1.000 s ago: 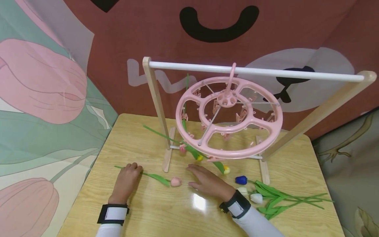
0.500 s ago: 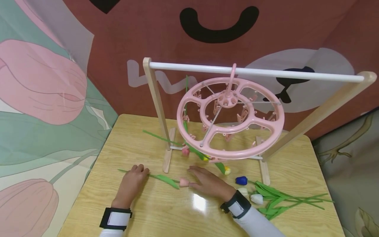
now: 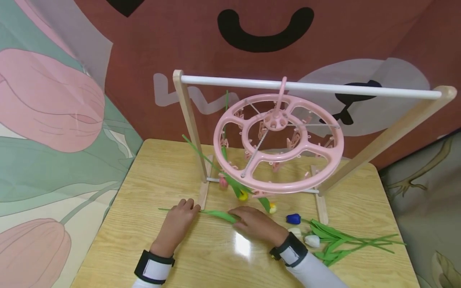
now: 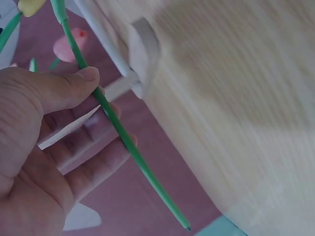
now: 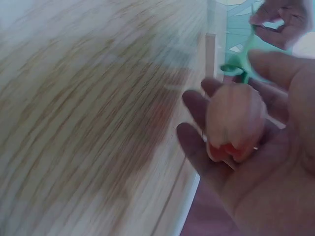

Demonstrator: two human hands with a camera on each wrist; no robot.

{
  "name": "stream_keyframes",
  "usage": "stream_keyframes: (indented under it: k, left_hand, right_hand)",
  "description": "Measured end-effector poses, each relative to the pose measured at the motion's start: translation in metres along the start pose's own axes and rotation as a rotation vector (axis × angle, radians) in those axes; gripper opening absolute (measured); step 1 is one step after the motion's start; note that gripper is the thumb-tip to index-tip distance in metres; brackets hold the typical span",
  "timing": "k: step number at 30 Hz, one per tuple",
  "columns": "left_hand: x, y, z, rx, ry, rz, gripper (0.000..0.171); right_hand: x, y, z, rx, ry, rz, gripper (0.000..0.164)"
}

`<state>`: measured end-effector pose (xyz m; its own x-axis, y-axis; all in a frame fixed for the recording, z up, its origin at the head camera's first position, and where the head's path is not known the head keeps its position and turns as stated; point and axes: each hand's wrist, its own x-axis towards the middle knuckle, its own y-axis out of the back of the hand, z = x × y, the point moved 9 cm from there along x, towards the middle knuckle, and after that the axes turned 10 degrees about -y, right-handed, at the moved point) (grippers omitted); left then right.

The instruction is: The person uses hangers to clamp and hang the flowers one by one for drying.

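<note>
An artificial tulip with a pale pink bloom (image 5: 235, 118) and a green leaf (image 3: 221, 216) stretches between both hands, low over the table. My left hand (image 3: 180, 218) pinches its thin green stem (image 4: 118, 125) between thumb and fingers, with the cut end sticking out past the hand. Around the bloom curl the fingers of my right hand (image 5: 266, 162), its thumb lying along the stem just behind the flower. In the head view the right hand hides the bloom.
A pink round clip hanger (image 3: 281, 186) hangs from the white rod (image 3: 230, 81) of a wooden stand. Several tulips are clipped to it, including a yellow one (image 3: 243, 196). On the table's right lie a blue tulip (image 3: 293, 219) and white tulips (image 3: 311, 241).
My left hand has slid the pink tulip rightward, bringing its bloom into the right hand. The right hand's fingers have drawn in around it. A clipped tulip's stem has swung slightly.
</note>
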<state>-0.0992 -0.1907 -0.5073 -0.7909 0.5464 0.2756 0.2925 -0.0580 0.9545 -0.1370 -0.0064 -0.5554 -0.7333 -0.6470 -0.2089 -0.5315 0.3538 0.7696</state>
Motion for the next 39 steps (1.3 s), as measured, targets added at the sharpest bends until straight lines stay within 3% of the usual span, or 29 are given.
stream_keyframes:
  k: [5, 16, 20, 25, 28, 30, 33, 36, 39]
  left_hand:
    - [0.01, 0.003, 0.012, -0.003, -0.036, 0.024, 0.024]
    - [0.026, 0.01, 0.033, -0.015, -0.076, 0.092, 0.022]
    - [0.03, 0.012, 0.036, -0.061, -0.043, 0.132, 0.02]
    - [0.03, 0.019, 0.045, -0.197, -0.024, 0.231, 0.013]
    - [0.03, 0.009, 0.051, -0.416, 0.031, 0.21, 0.016]
    - [0.031, -0.007, 0.053, -0.65, 0.114, 0.164, 0.02]
    - [0.031, -0.034, 0.057, -1.076, 0.292, 0.142, 0.027]
    - [0.033, -0.05, 0.066, -1.452, 0.417, 0.205, 0.03]
    - [0.038, -0.057, 0.078, -1.724, 0.494, 0.273, 0.035]
  right_hand:
    - [-0.008, 0.011, 0.002, -0.057, 0.034, 0.102, 0.021]
    - [-0.023, 0.023, 0.018, -0.004, 0.022, 0.169, 0.011]
    - [-0.027, 0.024, 0.029, 0.029, -0.031, 0.182, 0.011]
    - [-0.038, 0.028, 0.043, 0.124, -0.104, 0.18, 0.012]
    - [-0.047, 0.033, 0.046, 0.184, -0.112, 0.189, 0.012]
    - [-0.053, 0.038, 0.045, 0.215, -0.109, 0.195, 0.012]
    - [-0.059, 0.044, 0.042, 0.241, -0.101, 0.214, 0.013]
    - [-0.063, 0.048, 0.039, 0.25, -0.098, 0.246, 0.012]
    - [-0.066, 0.05, 0.037, 0.256, -0.079, 0.288, 0.011]
